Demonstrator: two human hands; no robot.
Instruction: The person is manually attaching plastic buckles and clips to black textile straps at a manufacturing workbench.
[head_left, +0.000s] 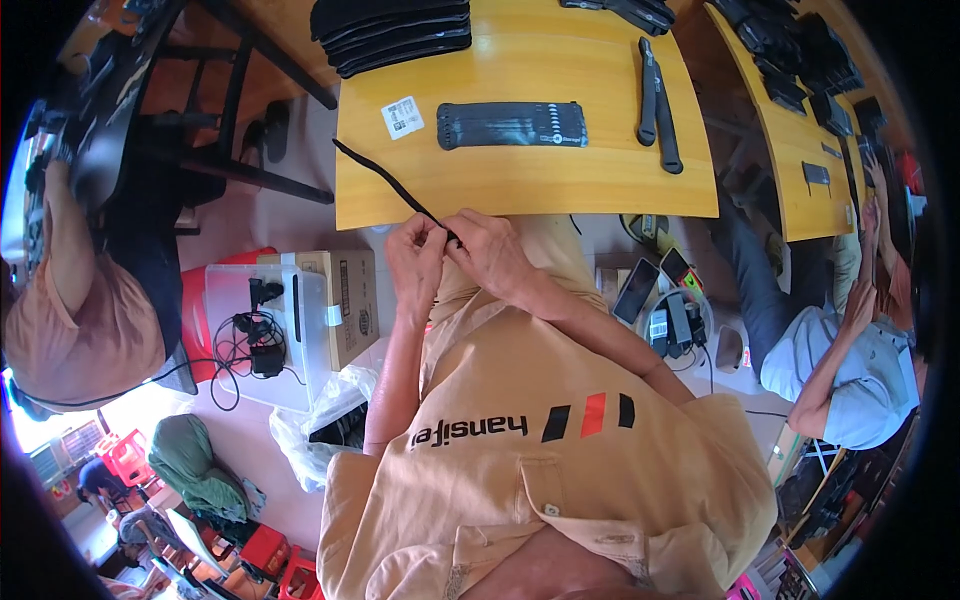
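A thin black strap (385,177) runs from my fingers up and leftward over the near part of the yellow table (620,190). Both hands meet at the table's front edge. My left hand (416,258) pinches the strap near its lower end. Close against it, my right hand (488,252) has its fingers closed on the same end, and the fingers hide what is between them. Farther in lies a flat row of black straps (510,125) side by side, with a white printed label (403,118) to its left. Two loose black straps (660,110) lie at the right.
A stack of folded black pieces (392,35) sits at the far left of the table. Below left stand a clear plastic bin (308,350) with cables and a cardboard box (352,300). A round container with black devices (677,325) is at lower right. People work on both sides.
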